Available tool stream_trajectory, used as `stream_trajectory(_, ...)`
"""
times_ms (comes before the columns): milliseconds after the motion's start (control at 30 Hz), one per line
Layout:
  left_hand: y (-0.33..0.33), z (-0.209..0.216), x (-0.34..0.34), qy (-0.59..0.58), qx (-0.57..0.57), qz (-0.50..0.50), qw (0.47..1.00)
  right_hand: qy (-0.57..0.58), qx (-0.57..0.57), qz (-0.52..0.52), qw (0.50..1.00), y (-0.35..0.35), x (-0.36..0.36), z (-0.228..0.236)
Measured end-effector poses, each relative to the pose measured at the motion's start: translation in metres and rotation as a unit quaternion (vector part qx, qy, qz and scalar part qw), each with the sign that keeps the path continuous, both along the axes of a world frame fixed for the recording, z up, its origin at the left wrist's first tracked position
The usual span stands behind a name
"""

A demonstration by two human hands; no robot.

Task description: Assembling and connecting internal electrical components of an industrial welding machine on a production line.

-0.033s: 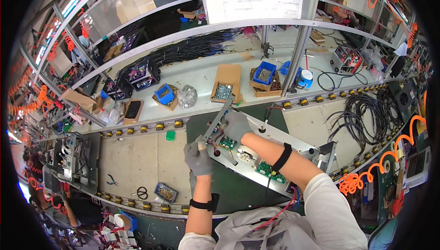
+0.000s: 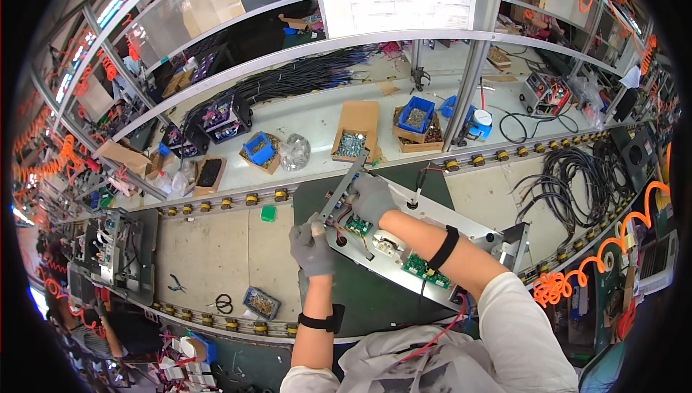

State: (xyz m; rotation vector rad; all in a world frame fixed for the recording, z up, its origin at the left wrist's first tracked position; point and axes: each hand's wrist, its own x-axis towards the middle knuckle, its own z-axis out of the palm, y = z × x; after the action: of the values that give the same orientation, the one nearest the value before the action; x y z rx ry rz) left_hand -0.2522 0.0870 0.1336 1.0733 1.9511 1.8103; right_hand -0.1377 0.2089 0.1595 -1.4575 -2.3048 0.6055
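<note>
Broad bench (image 2: 205, 241) between pliers (image 2: 176, 283) and left hand (image 2: 310, 245) at edge of panel (image 2: 441, 212)

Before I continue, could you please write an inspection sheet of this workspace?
Surface: dark green mat on a pale bench.
Job's things: silver metal panel with green circuit boards; grey metal strip at its left end.
Clutter: pliers, scissors and a blue tray of small parts.
Hands: left hand at the strip's near end, right hand beside its middle; grip unclear.
Cables: black cables loosely coiled at right.
Surroundings: open cardboard box of metal hardware behind.
</note>
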Motion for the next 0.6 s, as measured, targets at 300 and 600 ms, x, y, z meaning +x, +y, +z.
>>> stream_trajectory(300,0.0020,-0.0036,-0.0011,0.012,0.045,-0.010,0.999,-0.062,-0.084,-0.041,0.994,0.0001,-0.0081,0.0084)
stream_trajectory(600,0.0016,-0.0022,-0.0039,0.007,0.047,-0.015,0.999,0.074,-0.173,-0.119,0.975,-0.0002,-0.0028,0.0039)
